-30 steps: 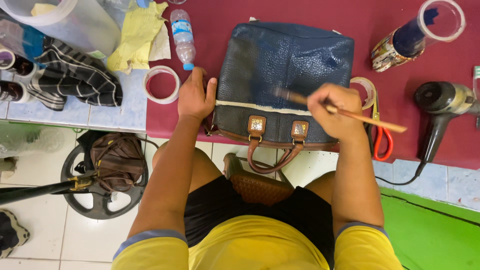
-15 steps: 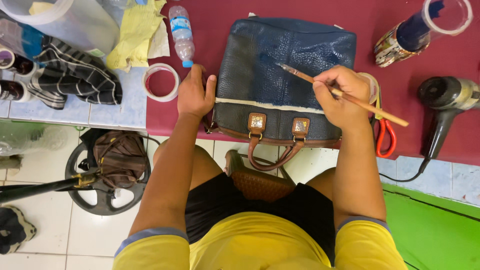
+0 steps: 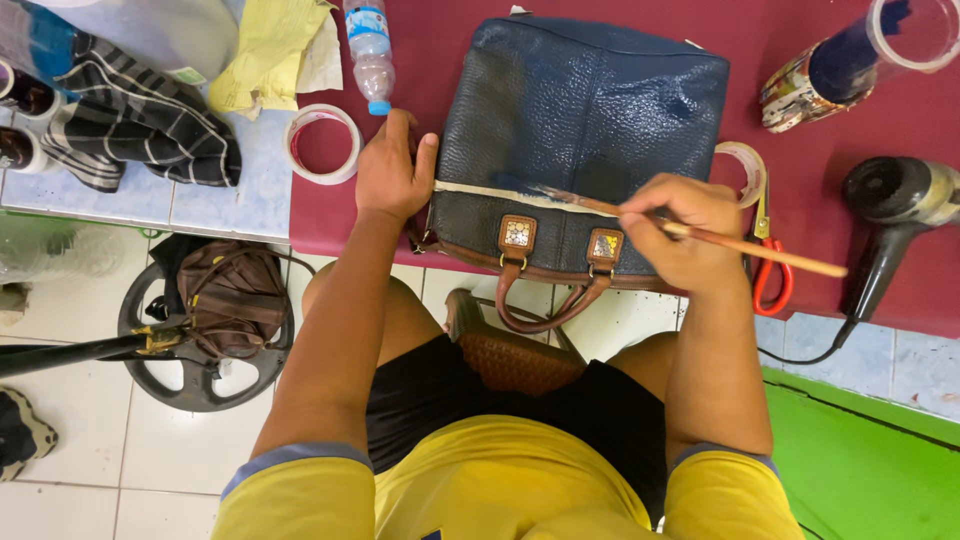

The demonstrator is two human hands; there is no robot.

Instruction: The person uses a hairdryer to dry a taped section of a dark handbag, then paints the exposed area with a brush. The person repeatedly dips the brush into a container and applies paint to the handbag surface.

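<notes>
A dark blue pebbled-leather handbag [image 3: 580, 130] lies flat on a maroon table cover [image 3: 860, 120], its brown handles [image 3: 545, 300] hanging over the near edge toward the seated person.

The left hand [image 3: 392, 172] rests against the bag's left side, fingers loosely curled and together, thumb pressed to the bag's edge — it braces the bag rather than closing around anything.

The right hand [image 3: 682, 232] has its fingers pinched closed around a thin wooden paintbrush [image 3: 700, 232]. The brush tip lies on the pale strip [image 3: 480, 190] running across the bag's front, above the two brown buckle tabs; the shaft points out to the right past the wrist.

Nearby items:
- Roll of clear tape [image 3: 322, 143], just left of the left hand.
- Small plastic water bottle [image 3: 370, 50], lying beyond the tape.
- Red-handled scissors [image 3: 772, 270] and a second tape roll [image 3: 745, 172], just right of the right hand.
- Black hair dryer [image 3: 890, 215] at the far right — cord trailing off the table edge.
- Striped cloth [image 3: 140, 130] on the tiled counter to the left.
</notes>
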